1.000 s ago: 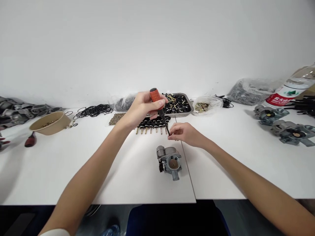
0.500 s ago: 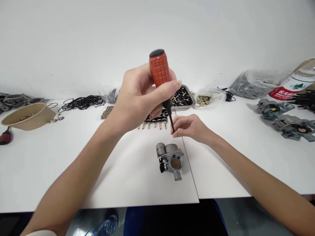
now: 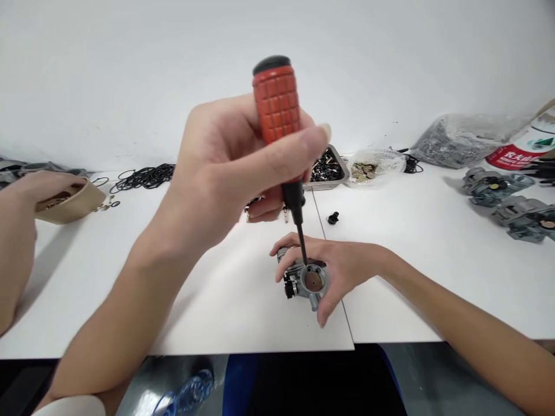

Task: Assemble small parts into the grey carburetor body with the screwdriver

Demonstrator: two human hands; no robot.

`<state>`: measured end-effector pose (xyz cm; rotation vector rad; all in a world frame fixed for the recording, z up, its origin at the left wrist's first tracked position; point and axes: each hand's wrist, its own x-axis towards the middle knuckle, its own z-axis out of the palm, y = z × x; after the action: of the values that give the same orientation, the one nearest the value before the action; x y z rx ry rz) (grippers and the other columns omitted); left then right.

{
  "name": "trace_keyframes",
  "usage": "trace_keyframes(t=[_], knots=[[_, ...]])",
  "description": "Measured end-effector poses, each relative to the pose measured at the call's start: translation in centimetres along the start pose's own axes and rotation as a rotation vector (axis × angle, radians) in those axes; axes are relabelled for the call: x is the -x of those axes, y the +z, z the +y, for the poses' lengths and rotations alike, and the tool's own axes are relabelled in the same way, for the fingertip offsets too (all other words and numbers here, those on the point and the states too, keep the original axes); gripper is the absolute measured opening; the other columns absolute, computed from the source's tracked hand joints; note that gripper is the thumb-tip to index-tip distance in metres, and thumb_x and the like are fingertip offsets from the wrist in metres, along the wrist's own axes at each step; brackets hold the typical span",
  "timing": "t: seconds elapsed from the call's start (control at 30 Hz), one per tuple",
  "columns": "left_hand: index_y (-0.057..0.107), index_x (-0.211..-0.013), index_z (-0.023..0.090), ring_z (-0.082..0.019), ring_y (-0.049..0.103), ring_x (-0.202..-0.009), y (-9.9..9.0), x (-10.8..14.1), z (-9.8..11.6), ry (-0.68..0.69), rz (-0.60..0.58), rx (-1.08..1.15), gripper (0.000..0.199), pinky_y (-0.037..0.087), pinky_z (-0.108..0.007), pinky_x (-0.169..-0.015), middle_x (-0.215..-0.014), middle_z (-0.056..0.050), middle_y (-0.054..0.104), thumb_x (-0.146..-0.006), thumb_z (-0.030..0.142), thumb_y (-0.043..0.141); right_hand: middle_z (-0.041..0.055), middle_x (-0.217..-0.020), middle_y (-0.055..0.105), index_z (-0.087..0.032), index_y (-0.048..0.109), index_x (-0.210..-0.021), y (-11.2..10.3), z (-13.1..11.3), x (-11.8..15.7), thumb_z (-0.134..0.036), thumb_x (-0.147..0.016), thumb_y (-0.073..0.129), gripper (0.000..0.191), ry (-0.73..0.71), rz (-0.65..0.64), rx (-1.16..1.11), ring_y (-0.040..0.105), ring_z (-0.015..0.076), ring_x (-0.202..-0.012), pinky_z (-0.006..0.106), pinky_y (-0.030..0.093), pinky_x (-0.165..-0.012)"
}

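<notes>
My left hand (image 3: pixel 225 167) is closed around the red-orange handle of a screwdriver (image 3: pixel 277 101), held upright close to the camera. Its black shaft points down, and the tip meets the top rim of a small grey metal carburetor (image 3: pixel 303 282) on the white table (image 3: pixel 243 312). From the right, my right hand (image 3: pixel 347 268) wraps around the carburetor, fingers curled over its far and right sides. A round brown disc shows in the carburetor's opening. A small black part (image 3: pixel 333 218) lies loose on the table just behind.
Another person's hand (image 3: pixel 17 231) reaches in at the far left beside a tan bowl (image 3: pixel 73 202). Black rings (image 3: pixel 145 176), a metal tray of parts (image 3: pixel 342 173) and plastic bags (image 3: pixel 368 167) line the back. More carburetors (image 3: pixel 494 188) and a bottle (image 3: pixel 524 150) stand at right.
My left hand raised the screwdriver and set its tip on the carburetor. My right hand dropped from the tip to grip the carburetor. Another person's hand came in at the left.
</notes>
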<state>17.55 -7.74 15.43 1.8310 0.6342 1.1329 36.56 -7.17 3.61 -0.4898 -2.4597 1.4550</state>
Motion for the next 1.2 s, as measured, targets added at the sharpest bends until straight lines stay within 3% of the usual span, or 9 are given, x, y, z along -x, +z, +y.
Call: trace_keyframes(t=[0.2,0.4,0.57,0.8,1.2], knots=[[0.069,-0.075,0.015,-0.006,0.050,-0.048,1.8,0.8,-0.5,-0.044,-0.066,0.004,0.011,0.035,-0.020,-0.038,-0.071,-0.002,0.059,-0.084,0.021,0.066,0.0067,-0.135,0.042,-0.025,0.067,-0.109,0.5,0.1,-0.2,-0.031,-0.068,0.085,0.045,-0.021,0.019,0.066,0.039,0.0232,-0.133,0.028,0.042,-0.103],[0.068,-0.072,0.017,-0.007,0.055,-0.052,2.5,0.7,-1.4,-0.051,-0.123,0.052,0.017,0.032,-0.019,-0.039,-0.067,0.002,0.060,-0.080,0.032,0.071,0.0080,-0.131,0.047,-0.024,0.065,-0.110,0.4,-0.3,-0.1,-0.031,-0.071,0.083,0.044,-0.008,0.009,0.116,0.048,0.0240,-0.122,0.033,0.046,-0.097],[0.067,-0.077,0.017,-0.006,0.050,-0.050,2.5,0.6,-1.9,-0.008,-0.163,0.041,0.011,0.034,-0.021,-0.038,-0.068,0.000,0.058,-0.084,0.026,0.069,0.0100,-0.132,0.047,-0.022,0.064,-0.111,0.4,-0.1,-0.3,-0.037,-0.072,0.081,0.045,-0.022,-0.003,0.134,0.048,0.0250,-0.121,0.036,0.045,-0.098],[0.066,-0.080,0.019,-0.009,0.056,-0.058,2.6,0.7,-2.1,0.027,-0.207,0.040,0.012,0.038,-0.023,-0.042,-0.074,0.000,0.062,-0.087,0.028,0.065,0.0077,-0.134,0.047,-0.024,0.065,-0.112,0.3,-0.3,-0.3,-0.038,-0.072,0.082,0.046,0.026,-0.014,0.130,0.049,0.0248,-0.120,0.034,0.047,-0.096],[0.067,-0.081,0.017,-0.007,0.058,-0.058,2.5,0.6,-1.9,0.027,-0.194,-0.001,0.007,0.039,-0.019,-0.040,-0.075,0.002,0.063,-0.087,0.016,0.063,0.0078,-0.131,0.050,-0.024,0.065,-0.112,0.3,-0.3,-0.4,-0.038,-0.072,0.081,0.046,0.023,-0.010,0.117,0.048,0.0249,-0.121,0.034,0.047,-0.095]])
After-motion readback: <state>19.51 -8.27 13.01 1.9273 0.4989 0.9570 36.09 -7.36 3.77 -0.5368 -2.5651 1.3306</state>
